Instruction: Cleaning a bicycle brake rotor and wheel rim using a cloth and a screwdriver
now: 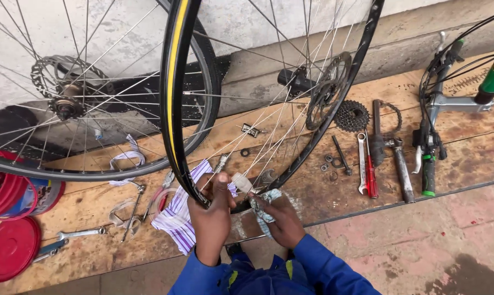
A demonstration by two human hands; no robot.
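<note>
Blue-sleeved, your left hand (211, 210) clamps the black wheel rim (177, 109) standing on the wooden floor's near edge while your right hand (277, 216) pinches a rag (260, 205); keep the rim steady and the rag pressed flat.

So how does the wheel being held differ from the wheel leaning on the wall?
The held wheel has a black rim with a yellow stripe and stands edge-on, gripped by the left hand. The leaning wheel has a silver-grey rim, faces the camera and nobody touches it. Both are spoked, with disc rotors.
</note>
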